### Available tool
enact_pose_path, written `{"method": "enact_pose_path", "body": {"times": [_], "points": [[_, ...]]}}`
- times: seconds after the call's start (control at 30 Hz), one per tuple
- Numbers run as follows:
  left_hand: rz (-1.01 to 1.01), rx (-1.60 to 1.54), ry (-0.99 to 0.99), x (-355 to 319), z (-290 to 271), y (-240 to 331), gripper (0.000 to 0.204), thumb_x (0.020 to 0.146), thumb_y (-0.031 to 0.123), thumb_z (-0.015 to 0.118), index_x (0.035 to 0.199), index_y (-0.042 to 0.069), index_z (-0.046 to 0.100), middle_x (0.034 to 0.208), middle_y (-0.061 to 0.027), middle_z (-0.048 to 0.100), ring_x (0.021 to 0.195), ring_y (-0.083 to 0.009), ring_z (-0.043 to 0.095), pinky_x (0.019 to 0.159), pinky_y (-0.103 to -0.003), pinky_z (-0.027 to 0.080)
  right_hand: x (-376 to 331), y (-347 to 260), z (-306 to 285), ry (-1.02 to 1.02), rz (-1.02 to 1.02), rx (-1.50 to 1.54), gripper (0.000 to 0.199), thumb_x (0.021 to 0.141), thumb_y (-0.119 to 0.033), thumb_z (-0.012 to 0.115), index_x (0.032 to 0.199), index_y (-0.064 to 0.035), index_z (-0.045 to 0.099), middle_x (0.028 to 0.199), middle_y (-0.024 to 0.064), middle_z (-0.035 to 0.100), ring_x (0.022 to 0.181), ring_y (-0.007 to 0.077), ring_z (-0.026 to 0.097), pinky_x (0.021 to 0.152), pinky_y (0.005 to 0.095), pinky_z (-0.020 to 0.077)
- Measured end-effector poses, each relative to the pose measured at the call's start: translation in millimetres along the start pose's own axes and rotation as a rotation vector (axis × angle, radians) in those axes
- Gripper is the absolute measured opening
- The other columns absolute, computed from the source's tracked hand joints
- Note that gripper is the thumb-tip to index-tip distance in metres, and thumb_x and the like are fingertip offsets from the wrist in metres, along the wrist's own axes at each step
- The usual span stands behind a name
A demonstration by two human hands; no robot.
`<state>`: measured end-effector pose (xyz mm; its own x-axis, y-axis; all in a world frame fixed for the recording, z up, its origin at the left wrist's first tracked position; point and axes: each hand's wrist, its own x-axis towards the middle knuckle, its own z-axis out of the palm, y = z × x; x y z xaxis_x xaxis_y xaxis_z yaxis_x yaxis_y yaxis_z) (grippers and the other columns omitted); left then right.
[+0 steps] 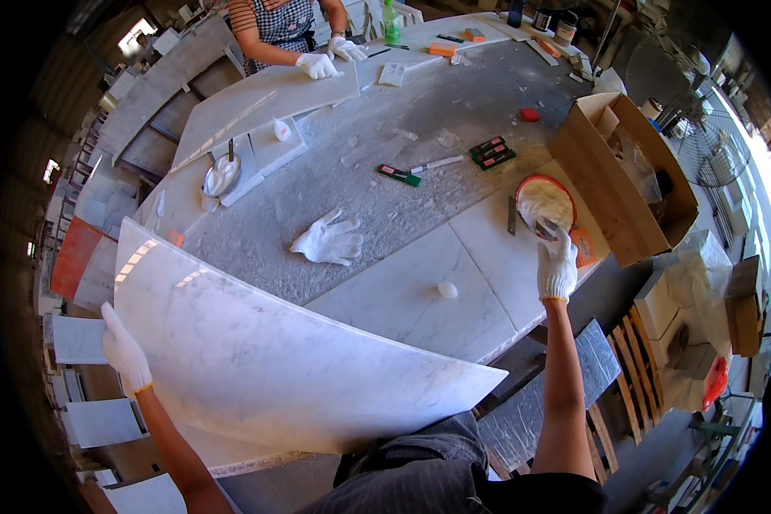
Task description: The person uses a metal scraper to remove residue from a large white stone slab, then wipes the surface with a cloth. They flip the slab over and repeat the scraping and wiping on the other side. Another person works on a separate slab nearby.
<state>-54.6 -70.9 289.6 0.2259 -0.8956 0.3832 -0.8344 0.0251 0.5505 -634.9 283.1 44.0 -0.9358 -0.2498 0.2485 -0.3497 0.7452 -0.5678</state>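
Observation:
A polished white marble slab (283,343) leans across the near side of the table, its lower edge by my lap. My left hand (126,351), in a white knit glove, grips the slab's left edge, its thumb by the upper corner. My gloved right hand (558,264) reaches to a red-rimmed bowl (546,202) of white paste. Its fingers close on a putty knife (545,230), whose thin grey blade dips at the paste; the handle is mostly hidden. Another flat metal blade (511,215) lies left of the bowl. An orange packet (583,247) sits beside my right hand.
An open cardboard box (604,184) stands right of the bowl. On the dusty table lie a loose white glove (330,238), green boxes (493,152) and a small white round thing (447,290). Across it, a co-worker's gloved hands (317,65) rest on another slab (257,107).

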Motion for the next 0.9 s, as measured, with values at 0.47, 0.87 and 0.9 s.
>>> {"method": "enact_pose_path", "body": {"times": [0.47,0.87,0.9], "points": [[0.038,-0.103,0.001,-9,-10,4,0.07,0.1,0.055,0.035,0.114,-0.008,0.062,0.111,-0.0191,0.067,0.099,-0.03,0.063,0.088,-0.036,0.047,36,12,13,0.088,0.038,0.26,0.016,0.083,-0.017,0.064,0.095,-0.0069,0.069,0.093,0.0132,0.07,0.087,0.0311,0.067,0.078,0.0365,0.0506],[0.032,-0.096,0.024,-13,-14,13,0.069,0.1,0.054,0.034,0.114,-0.007,0.063,0.112,-0.0191,0.067,0.099,-0.0294,0.063,0.088,-0.036,0.046,44,28,54,-0.016,0.33,0.607,0.02,0.082,-0.013,0.064,0.096,0.0001,0.07,0.082,0.011,0.069,0.067,0.0185,0.065,0.061,0.0309,0.0511],[0.03,-0.097,0.03,-14,-14,13,0.069,0.1,0.054,0.034,0.114,-0.008,0.063,0.111,-0.0191,0.067,0.099,-0.0293,0.063,0.088,-0.036,0.047,44,29,55,-0.012,0.372,0.677,0.021,0.083,-0.012,0.063,0.097,0.0012,0.07,0.081,0.0098,0.068,0.065,0.0168,0.064,0.059,0.0296,0.0506]]}}
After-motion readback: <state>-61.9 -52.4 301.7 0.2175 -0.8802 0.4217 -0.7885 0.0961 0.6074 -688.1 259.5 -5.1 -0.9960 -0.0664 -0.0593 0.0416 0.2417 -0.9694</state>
